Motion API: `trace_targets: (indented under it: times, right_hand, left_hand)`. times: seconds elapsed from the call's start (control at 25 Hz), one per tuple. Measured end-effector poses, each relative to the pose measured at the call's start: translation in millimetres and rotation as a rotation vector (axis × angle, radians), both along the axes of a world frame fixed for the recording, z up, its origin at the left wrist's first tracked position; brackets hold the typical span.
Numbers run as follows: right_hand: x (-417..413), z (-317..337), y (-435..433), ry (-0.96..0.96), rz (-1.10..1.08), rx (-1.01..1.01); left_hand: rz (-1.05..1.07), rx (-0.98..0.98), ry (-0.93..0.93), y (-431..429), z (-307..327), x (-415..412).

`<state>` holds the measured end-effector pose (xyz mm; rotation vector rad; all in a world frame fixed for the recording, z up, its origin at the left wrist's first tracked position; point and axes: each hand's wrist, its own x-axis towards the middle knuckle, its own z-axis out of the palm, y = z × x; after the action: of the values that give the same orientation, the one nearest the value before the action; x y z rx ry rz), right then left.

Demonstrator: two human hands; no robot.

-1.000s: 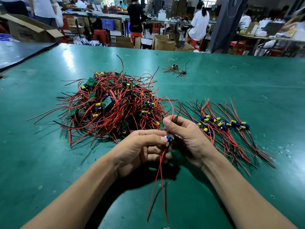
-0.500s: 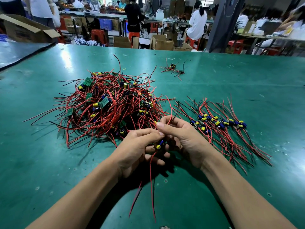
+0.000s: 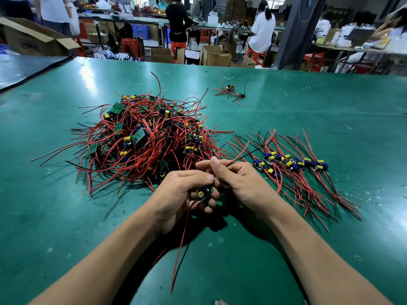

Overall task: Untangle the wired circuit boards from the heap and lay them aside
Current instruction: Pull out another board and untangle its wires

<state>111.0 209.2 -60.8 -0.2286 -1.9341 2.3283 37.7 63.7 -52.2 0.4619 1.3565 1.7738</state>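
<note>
the left hand (image 3: 180,194) hovers just above the green bench (image 3: 330,111), near its front edge. its grip is curled round one small circuit board (image 3: 206,193), with a yellow capacitor and a blue part facing up. from this board a red and a black tail wire (image 3: 181,243) hang down toward the person between the forearms. the right hand (image 3: 242,183) sits just beside the left, almost touching it. its grip pinches the board's other lead wires (image 3: 239,151) between thumb and forefinger, and these run up and to the right.

just beyond the hands lies the heap (image 3: 149,139), a tangle of red and black wires with green boards poking out. to the right, a row of sorted boards (image 3: 290,164) lies flat with wires fanned toward the near side. a small stray bundle (image 3: 231,92) lies farther back, well apart. a yellow rubber band (image 3: 165,91) lies behind the heap.
</note>
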Motion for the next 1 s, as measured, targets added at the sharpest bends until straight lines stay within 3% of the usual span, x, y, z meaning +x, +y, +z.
trace_targets:
  times: [0.12, 0.36, 0.44, 0.64, 0.84, 1.0]
  right_hand:
    - [-3.2, 0.5, 2.9, 0.12, -0.269, 0.339]
    - [-5.2, 2.4, 17.6, 0.107, -0.639, 0.579]
    - [-5.5, 0.5, 15.8, 0.076, -0.61, 0.483]
    - [-9.6, 4.9, 8.8, -0.041, -0.361, -0.078]
    - [-3.0, 1.8, -6.9, -0.13, -0.079, -0.029]
    - [-0.8, 4.8, -8.4, -0.109, -0.133, 0.011]
  left_hand:
    - [-0.006, -0.01, 0.025, -0.1, -0.3, -0.5]
    - [-0.056, -0.024, 0.044, -1.5, 0.6, 1.6]
    - [-0.043, -0.029, 0.038, -0.6, -0.6, 1.9]
    - [-0.031, -0.032, 0.054, 1.6, -1.1, 4.4]
    - [0.121, 0.029, 0.051, 6.1, -4.1, 7.9]
    - [0.19, 0.02, 0.108, 8.1, -6.2, 9.4]
